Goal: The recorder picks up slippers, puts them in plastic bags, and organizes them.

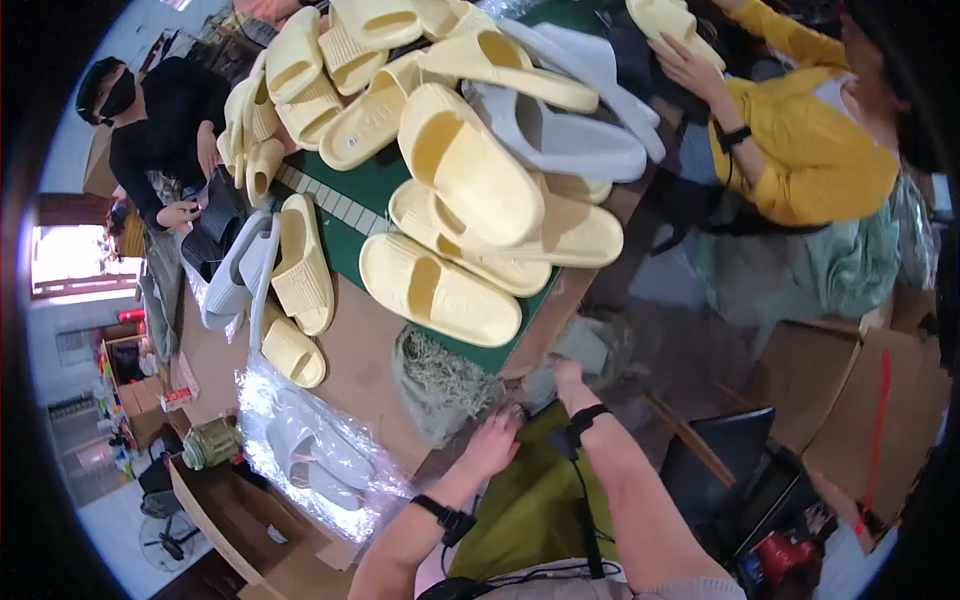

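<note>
At the table's near edge, my left hand (494, 438) has its fingers curled beside a grey-green bag (445, 375) filled with shredded, stringy material. What those fingers hold, if anything, I cannot make out. My right hand (567, 374) is just to the right and a little farther out, against a blurred greyish bag or cloth (597, 345); its fingers are hidden. Beyond my hands, several pale yellow slippers (440, 290) lie heaped on a green mat (345, 235), with grey slippers (560, 140) among them. An olive-green cloth (535, 500) lies below my hands.
Grey slippers in clear plastic (320, 450) lie at the table's left, above an open cardboard box (240, 520). A person in black (165, 130) handles a dark item at far left. Another, in yellow (800, 150), holds a yellow slipper. Cardboard (855, 400) stands at right.
</note>
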Action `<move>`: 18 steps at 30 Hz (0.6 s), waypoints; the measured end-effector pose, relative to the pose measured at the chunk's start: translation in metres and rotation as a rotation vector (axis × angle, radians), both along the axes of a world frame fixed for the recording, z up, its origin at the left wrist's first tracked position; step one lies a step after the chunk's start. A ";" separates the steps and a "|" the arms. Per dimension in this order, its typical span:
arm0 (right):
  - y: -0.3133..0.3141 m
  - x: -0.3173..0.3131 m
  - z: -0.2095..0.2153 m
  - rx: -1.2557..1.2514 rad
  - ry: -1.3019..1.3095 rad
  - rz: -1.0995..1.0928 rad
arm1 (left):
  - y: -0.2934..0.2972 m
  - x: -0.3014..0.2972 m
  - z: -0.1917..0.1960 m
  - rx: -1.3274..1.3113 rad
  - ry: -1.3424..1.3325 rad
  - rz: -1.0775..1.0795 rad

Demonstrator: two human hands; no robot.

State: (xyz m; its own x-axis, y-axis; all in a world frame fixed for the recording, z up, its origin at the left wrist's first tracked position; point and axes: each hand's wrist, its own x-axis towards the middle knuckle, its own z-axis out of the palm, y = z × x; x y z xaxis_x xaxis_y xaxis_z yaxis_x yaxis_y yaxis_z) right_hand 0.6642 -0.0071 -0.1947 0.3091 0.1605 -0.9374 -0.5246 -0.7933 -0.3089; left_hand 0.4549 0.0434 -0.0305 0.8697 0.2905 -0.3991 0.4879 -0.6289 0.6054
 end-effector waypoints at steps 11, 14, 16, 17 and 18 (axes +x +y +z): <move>-0.136 0.023 0.252 0.767 0.381 -0.697 | -0.015 -0.021 -0.066 -0.018 0.389 -0.022; -0.128 0.042 0.308 0.966 0.189 -0.392 | -0.032 -0.005 -0.066 -0.067 0.477 -0.063; -0.118 0.054 0.320 0.978 0.223 -0.341 | -0.042 0.001 -0.073 0.024 0.466 -0.110; -0.111 0.057 0.328 0.978 0.212 -0.347 | -0.045 0.003 -0.080 0.022 0.307 -0.029; -0.103 0.059 0.336 0.973 0.198 -0.324 | -0.049 0.008 -0.089 0.014 0.146 0.052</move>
